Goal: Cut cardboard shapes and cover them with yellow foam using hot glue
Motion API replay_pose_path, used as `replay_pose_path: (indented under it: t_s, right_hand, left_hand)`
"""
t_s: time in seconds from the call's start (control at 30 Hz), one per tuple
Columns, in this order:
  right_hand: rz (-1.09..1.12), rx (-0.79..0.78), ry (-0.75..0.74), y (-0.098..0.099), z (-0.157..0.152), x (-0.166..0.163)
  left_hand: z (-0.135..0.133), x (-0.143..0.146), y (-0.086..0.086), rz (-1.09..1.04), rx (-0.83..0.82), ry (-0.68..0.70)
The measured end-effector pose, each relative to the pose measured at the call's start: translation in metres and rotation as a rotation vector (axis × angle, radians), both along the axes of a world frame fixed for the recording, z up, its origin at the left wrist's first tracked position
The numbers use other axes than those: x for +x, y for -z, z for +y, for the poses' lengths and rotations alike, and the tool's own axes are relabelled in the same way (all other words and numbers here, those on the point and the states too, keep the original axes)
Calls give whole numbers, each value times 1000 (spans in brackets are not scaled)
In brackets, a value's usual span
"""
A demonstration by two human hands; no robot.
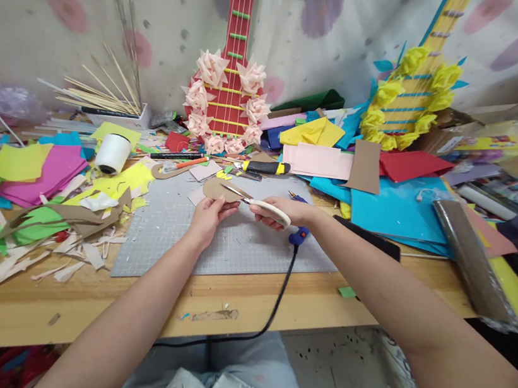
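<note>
My left hand (208,216) holds a brown cardboard cut-out (218,189) with a rounded edge above the grey cutting mat (172,233). My right hand (285,210) grips cream-handled scissors (264,208); their blades point left and lie across the cardboard piece. Both hands hover over the middle of the mat. A blue glue gun (300,234) lies just under my right wrist, with its black cable (272,310) running off the table's front edge.
A red paper guitar (229,88) with pink flowers leans on the back wall, a yellow-flowered one (409,99) at right. Coloured paper sheets and scraps cover both sides. A white tape roll (112,154), a yellow-handled utility knife (262,167) and a foil-wrapped roll (470,260) lie nearby.
</note>
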State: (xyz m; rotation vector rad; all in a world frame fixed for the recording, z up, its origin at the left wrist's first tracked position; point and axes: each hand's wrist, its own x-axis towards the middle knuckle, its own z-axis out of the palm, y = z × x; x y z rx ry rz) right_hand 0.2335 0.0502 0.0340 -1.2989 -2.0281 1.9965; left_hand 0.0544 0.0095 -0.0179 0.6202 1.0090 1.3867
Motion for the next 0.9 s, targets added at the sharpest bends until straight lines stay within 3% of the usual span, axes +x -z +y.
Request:
replay_pose_path:
  t_s: [0.6, 0.9]
  right_hand:
    - [25, -42, 9, 8, 4, 3]
    - [39, -8, -48, 2, 3, 3]
  left_hand:
    - [-2, 0, 0, 3, 20, 22]
    - [-1, 0, 0, 26, 28, 29]
